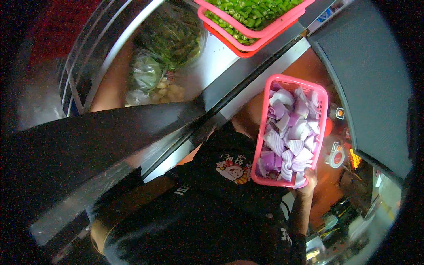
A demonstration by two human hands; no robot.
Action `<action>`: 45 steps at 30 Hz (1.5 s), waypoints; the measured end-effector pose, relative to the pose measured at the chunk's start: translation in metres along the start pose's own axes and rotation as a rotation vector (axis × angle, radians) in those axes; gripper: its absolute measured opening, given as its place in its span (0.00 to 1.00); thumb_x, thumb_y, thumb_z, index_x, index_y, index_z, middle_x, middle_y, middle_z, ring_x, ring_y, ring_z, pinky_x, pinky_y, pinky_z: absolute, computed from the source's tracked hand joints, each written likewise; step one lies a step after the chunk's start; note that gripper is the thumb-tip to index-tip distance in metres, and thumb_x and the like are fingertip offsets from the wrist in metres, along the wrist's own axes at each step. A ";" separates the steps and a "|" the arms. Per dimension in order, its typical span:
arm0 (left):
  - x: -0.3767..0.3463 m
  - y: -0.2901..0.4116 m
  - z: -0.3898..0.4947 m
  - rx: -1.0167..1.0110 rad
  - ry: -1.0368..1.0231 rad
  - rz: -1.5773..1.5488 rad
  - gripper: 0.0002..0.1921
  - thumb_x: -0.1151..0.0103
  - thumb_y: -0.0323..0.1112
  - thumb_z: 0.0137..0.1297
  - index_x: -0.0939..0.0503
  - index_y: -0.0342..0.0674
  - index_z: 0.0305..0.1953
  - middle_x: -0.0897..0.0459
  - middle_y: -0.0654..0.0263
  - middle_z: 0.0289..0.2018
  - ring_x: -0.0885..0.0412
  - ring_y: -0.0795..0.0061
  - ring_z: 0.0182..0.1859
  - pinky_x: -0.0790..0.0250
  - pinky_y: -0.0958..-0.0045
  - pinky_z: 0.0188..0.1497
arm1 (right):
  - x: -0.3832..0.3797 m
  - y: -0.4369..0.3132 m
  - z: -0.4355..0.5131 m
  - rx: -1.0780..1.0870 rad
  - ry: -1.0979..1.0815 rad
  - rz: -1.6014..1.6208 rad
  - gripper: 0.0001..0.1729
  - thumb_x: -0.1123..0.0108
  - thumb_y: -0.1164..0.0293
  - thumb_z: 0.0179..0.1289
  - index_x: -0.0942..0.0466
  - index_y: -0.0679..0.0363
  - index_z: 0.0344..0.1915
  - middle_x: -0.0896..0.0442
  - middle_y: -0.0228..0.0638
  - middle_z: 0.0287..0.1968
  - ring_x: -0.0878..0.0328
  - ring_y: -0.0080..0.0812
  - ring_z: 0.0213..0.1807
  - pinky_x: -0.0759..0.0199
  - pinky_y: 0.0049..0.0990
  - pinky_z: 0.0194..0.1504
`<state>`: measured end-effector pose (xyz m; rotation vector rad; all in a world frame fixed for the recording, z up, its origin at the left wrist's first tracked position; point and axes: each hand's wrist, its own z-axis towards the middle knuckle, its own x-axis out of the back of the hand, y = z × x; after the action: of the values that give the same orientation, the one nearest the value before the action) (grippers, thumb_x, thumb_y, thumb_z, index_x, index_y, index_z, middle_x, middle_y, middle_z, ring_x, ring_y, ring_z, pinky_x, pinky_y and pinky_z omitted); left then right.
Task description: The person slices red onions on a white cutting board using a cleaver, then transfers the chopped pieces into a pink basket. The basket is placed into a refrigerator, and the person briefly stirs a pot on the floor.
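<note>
My right hand (308, 182) grips the near right corner of a pink plastic basket (260, 145). Chunks of cut red onion (291, 132) fill the basket, which is held in front of my black printed apron (212, 159). Of my left arm, a bare forearm (111, 79) shows beyond a dark panel, beside a curved white rail; the hand itself cannot be made out. Near that forearm lie clear plastic bags with leafy greens (172, 36) and a bag of small pale round pieces (165, 91).
Stacked pink and red baskets (228, 20) of chopped green vegetable pieces (255, 13) sit on a pale surface at the top. A long dark panel (132, 122) crosses the left side. On the right are a dark grey panel (371, 82), orange flooring (321, 198) and clear lidded containers (336, 157).
</note>
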<state>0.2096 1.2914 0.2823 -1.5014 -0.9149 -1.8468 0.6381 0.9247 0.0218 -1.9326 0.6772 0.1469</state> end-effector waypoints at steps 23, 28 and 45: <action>0.020 0.017 -0.062 0.202 0.024 0.101 0.42 0.25 0.48 0.47 0.31 0.44 0.64 0.31 0.50 0.63 0.33 0.52 0.65 0.40 0.59 0.68 | 0.036 0.010 0.030 -0.163 -0.169 -0.012 0.42 0.35 0.71 0.57 0.44 0.60 0.70 0.31 0.23 0.27 0.35 0.19 0.25 0.40 0.21 0.26; 0.021 0.024 -0.087 0.294 0.036 0.084 0.43 0.25 0.48 0.46 0.31 0.45 0.64 0.33 0.50 0.64 0.34 0.51 0.67 0.41 0.59 0.69 | 0.043 0.018 0.036 -0.173 -0.186 0.065 0.43 0.35 0.72 0.56 0.43 0.59 0.70 0.31 0.22 0.26 0.35 0.19 0.25 0.38 0.21 0.25; 0.012 0.036 -0.120 0.434 0.091 0.505 0.24 0.35 0.34 0.55 0.22 0.47 0.56 0.22 0.54 0.56 0.23 0.55 0.56 0.31 0.59 0.60 | 0.016 -0.069 0.081 -0.104 -0.541 -0.094 0.46 0.37 0.73 0.50 0.43 0.62 0.71 0.26 0.39 0.55 0.25 0.28 0.40 0.27 0.27 0.37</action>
<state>0.1661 1.1729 0.2841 -1.2231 -0.7449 -1.2471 0.7029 1.0092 0.0336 -1.9002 0.2208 0.6302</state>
